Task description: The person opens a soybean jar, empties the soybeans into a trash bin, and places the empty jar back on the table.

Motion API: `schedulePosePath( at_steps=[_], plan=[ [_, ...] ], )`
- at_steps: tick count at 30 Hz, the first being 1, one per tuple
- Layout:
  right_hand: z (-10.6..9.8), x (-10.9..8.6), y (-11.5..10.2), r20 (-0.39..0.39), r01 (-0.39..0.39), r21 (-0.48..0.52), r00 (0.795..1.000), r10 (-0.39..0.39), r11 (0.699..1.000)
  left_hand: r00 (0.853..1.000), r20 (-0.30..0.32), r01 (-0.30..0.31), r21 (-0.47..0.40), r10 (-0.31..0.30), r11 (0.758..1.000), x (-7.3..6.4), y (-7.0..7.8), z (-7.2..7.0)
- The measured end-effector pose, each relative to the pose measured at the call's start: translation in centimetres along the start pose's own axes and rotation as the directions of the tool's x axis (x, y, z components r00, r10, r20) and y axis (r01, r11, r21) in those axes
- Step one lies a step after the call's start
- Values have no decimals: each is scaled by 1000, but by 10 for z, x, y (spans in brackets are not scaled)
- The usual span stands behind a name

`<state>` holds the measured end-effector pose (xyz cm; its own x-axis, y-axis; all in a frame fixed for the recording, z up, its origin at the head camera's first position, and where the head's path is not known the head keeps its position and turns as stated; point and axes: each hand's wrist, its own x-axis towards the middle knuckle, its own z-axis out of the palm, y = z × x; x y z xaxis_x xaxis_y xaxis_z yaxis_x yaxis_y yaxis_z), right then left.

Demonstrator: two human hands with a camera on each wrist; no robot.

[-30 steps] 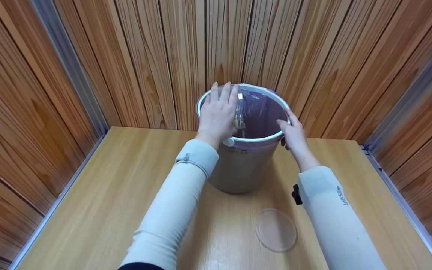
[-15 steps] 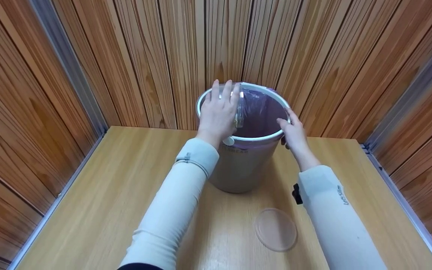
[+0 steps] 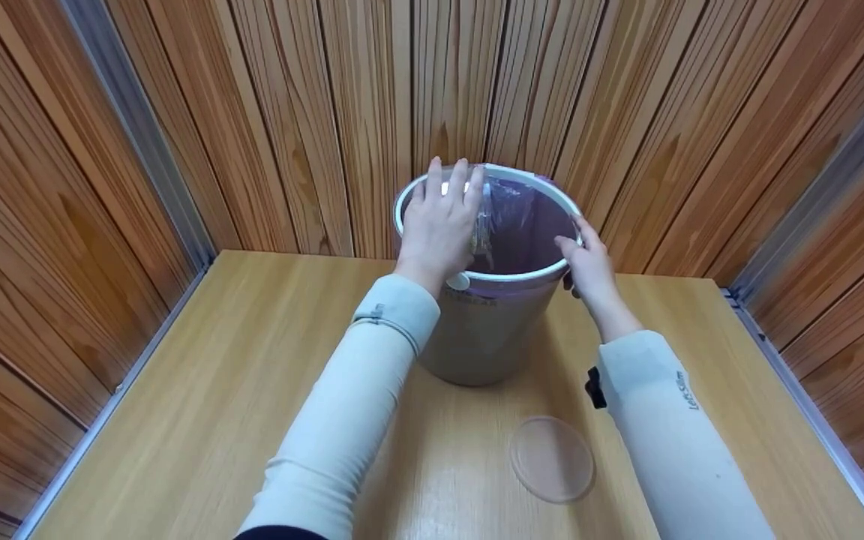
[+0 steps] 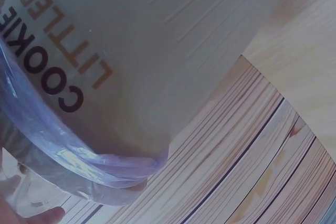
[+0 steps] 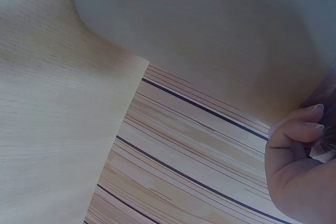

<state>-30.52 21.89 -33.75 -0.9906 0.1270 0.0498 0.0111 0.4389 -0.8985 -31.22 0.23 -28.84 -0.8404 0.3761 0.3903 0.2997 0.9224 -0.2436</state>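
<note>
A grey trash bin (image 3: pixel 477 337) with a white rim ring stands on the table, lined with a purple bag (image 3: pixel 526 225). Over the left part of its opening, my left hand (image 3: pixel 438 225) grips a clear plastic container (image 3: pixel 481 217), turned on its side. Yellowish bits show at the container's mouth, which faces into the bin; most of the container is hidden by the hand. At the bin's right edge my right hand (image 3: pixel 589 266) holds the rim, thumb inside. In the right wrist view, curled fingers (image 5: pixel 299 129) of that hand press against the bag edge.
A clear round lid (image 3: pixel 552 459) lies flat on the wooden table (image 3: pixel 252 390), in front of the bin and to its right. Wood-panelled walls (image 3: pixel 267 112) rise behind the table and on both sides.
My left hand has shifted slightly up and to the right with the container. The yellowish bits at its mouth have shifted. My right hand and the bin stay nearly still.
</note>
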Motion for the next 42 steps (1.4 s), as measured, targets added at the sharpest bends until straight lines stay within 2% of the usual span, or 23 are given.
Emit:
schedulePosePath(
  at_steps=[14, 42],
  plan=[
    [1, -2, -2, 3, -3, 18, 1000, 3, 1000, 1000, 7, -1, 16, 0, 1000, -2, -1, -3],
    [0, -1, -2, -4, -26, 1, 1000, 26, 1000, 999, 11, -43, 117, 42, 992, -1, 3, -6]
  ],
)
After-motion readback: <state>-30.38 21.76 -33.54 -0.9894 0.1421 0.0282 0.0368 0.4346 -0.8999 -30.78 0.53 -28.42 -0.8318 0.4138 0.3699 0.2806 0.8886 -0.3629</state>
